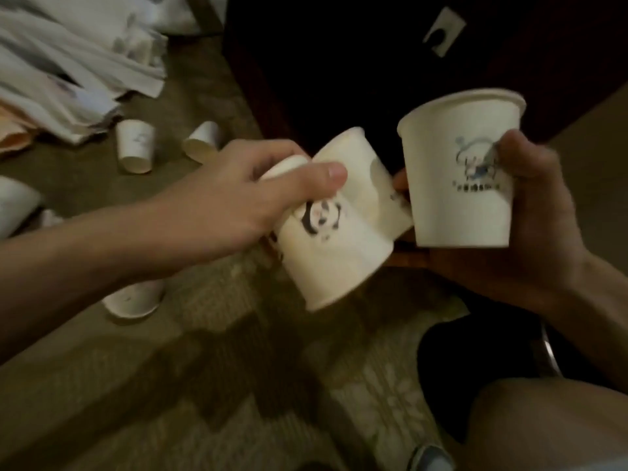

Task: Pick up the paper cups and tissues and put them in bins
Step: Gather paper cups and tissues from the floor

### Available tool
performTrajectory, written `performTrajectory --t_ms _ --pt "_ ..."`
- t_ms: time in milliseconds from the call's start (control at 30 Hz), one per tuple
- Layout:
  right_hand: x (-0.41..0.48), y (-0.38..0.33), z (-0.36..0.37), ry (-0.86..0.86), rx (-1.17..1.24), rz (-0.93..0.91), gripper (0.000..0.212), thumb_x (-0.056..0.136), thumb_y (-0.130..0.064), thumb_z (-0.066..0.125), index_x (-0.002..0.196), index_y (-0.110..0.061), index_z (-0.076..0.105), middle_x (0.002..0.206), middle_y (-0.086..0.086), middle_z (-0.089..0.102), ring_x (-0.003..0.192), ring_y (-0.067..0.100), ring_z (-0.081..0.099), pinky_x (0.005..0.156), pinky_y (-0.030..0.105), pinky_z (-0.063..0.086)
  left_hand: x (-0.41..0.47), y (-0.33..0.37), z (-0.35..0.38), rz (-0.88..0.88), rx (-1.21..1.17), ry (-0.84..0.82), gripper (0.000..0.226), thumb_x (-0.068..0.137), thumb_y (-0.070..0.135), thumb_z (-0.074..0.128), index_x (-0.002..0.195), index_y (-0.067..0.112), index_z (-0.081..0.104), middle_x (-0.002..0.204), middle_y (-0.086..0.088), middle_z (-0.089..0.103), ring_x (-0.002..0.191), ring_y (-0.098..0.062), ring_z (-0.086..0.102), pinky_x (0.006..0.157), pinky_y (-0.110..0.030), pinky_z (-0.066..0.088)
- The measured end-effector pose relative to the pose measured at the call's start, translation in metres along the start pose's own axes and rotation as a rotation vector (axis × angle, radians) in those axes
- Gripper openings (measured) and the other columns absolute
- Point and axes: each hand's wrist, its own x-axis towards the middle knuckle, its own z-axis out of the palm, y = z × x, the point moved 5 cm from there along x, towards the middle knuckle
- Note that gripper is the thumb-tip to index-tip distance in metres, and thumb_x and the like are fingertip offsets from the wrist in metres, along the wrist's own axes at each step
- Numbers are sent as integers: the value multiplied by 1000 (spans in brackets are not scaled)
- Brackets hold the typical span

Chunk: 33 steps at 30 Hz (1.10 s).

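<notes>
White panda cup (339, 232), tilted in your gripping left hand (231, 198), lies just beside the upright cup (455, 171) your right hand (533, 226) holds, rim upward.

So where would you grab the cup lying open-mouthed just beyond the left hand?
Probably at the rim of the tipped cup, from the near side: its open mouth faces this way, so a thumb slips inside, fingers over the wall.

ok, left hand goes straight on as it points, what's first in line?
Probably the upright cup in the right hand: the panda cup the left hand grips leads, nearly against its side; depth unclear.
</notes>
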Motion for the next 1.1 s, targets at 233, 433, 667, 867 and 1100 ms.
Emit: performTrajectory --t_ms 233,433,667,867,1100 --pt "-99 -27 -87 152 -209 -187 53 62 -67 73 102 -33 75 99 -2 74 87 16 72 66 31 58 60 76 115 163 135 -163 43 71 68 57 88 31 70 78 11 74 67 -5 71 54 -16 53" --pt "-186 -30 -188 458 -23 -329 58 72 -72 56 109 -32 74 117 2 71 110 20 67 83 36 57 126 106 252 169 148 -279 41 84 66 55 86 28 69 77 17 72 67 0 69 50 -19 52" --pt "-289 45 -281 959 -471 -38 54 73 -62 59 120 -36 52 102 -18 71 96 -1 67 68 14 53 152 58 396 137 470 -494 73 67 94 32 90 34 65 82 16 70 71 6 66 61 -26 56" --pt "-313 98 -293 847 -1115 409 82 65 -88 35 132 -42 34 113 -12 52 93 -1 50 72 17 40 141 8 460 325 855 -796 81 68 91 21 98 26 59 93 4 63 85 -15 62 67 -37 51" --pt "-292 107 -280 582 -1602 548 99 71 -87 7 150 -29 21 140 -3 50 128 16 38 98 34 35 132 -2 458 499 1093 -904 68 89 74 21 105 23 63 90 0 65 83 -19 63 64 -34 45"
